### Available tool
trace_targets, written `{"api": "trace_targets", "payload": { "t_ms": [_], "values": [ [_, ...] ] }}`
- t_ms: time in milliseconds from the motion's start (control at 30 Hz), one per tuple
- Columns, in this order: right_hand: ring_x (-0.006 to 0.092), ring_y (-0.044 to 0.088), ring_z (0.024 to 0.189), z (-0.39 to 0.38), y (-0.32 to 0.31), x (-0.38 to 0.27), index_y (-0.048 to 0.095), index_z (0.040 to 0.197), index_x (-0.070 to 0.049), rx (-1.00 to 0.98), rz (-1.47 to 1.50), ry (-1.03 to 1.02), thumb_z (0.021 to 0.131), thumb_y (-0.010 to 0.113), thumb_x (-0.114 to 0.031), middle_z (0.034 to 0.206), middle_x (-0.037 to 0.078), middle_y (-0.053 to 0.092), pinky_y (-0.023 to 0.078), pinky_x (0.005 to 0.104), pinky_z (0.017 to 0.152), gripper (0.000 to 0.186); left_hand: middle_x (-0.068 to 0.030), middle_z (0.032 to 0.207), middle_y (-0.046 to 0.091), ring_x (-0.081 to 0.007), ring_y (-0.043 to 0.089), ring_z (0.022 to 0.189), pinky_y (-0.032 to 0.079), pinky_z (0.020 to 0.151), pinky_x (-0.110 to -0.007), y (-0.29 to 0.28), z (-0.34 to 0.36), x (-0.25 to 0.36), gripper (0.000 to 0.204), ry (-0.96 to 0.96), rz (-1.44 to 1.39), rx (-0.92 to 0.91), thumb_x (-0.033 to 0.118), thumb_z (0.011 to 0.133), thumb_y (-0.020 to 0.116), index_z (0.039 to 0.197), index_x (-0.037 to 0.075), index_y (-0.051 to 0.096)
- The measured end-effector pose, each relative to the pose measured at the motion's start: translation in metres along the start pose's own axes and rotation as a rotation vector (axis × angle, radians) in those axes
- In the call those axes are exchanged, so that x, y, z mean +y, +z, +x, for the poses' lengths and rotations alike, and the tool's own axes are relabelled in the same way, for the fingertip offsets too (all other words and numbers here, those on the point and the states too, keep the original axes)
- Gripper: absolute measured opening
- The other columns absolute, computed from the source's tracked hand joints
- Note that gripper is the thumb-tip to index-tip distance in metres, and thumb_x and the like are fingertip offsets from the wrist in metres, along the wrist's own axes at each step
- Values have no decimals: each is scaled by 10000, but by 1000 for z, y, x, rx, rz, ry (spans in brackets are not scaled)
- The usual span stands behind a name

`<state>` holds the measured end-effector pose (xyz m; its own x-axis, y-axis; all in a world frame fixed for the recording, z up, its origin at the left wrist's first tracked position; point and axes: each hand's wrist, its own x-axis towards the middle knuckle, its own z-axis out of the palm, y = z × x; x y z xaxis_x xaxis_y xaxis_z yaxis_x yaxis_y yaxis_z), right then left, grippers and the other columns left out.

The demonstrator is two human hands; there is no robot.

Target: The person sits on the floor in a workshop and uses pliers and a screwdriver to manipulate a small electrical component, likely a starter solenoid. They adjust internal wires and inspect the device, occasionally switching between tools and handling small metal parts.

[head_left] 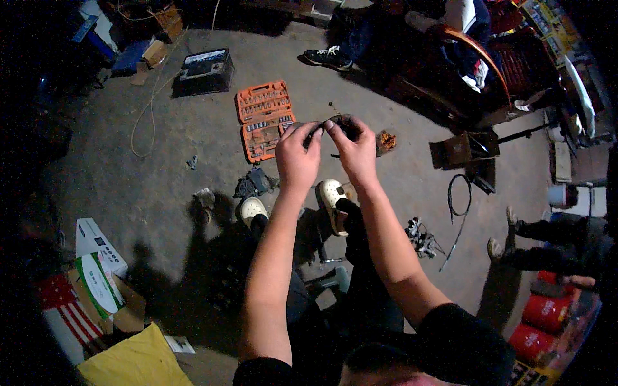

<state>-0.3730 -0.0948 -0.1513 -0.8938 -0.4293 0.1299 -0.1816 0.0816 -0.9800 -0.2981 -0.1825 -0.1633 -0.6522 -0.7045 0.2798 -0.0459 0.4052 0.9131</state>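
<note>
Both my arms reach forward above the floor. My left hand (297,157) is closed, its thumb and fingers pinched together. Close beside it, my right hand (355,149) is pinched too, and the thumbs almost meet. Between the fingertips is something small and dark, too small to make out. Beyond my left hand lies an orange socket set case (248,117), opened flat with rows of metal sockets; my fingers cover part of it. To the right of my right hand sits a small heap of orange-brown pieces (386,142).
A black car battery (205,74) stands farther left. Dark cloth-like bundle (255,183) lies near my cream clogs (331,197). Metal parts (421,238) and a coiled black cable (459,195) are at right. Other people's legs (560,239) show at right and a shoe (327,58) at the back.
</note>
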Motion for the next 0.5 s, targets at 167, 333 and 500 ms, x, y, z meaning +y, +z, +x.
{"api": "trace_targets", "payload": {
  "t_ms": [167, 333, 500],
  "values": [
    [109, 537, 667, 8, -12, -1, 622, 916, 30, 24, 59, 92, 905, 531, -207, 741, 77, 627, 420, 242, 599, 254, -120, 803, 660, -193, 633, 753, 479, 696, -292, -1, 0, -11, 178, -172, -239, -49, 131, 825, 617, 917, -19, 643],
    [228, 599, 710, 10, -13, 1, 619, 920, 20, -20, -139, -93, 895, 518, -165, 809, 143, 630, 456, 320, 656, 212, -80, 817, 665, -123, 610, 758, 475, 711, -278, -6, 3, -5, 217, -250, -353, -41, 147, 839, 619, 953, -37, 631],
    [390, 569, 801, -1, 1, 6, 580, 903, 18, -200, -351, -197, 843, 557, -139, 870, 226, 591, 452, 417, 668, 169, -86, 820, 662, -143, 609, 750, 469, 709, -280, -2, -3, -33, 218, -242, -323, 11, 155, 836, 625, 953, -29, 635]
  ]
}}
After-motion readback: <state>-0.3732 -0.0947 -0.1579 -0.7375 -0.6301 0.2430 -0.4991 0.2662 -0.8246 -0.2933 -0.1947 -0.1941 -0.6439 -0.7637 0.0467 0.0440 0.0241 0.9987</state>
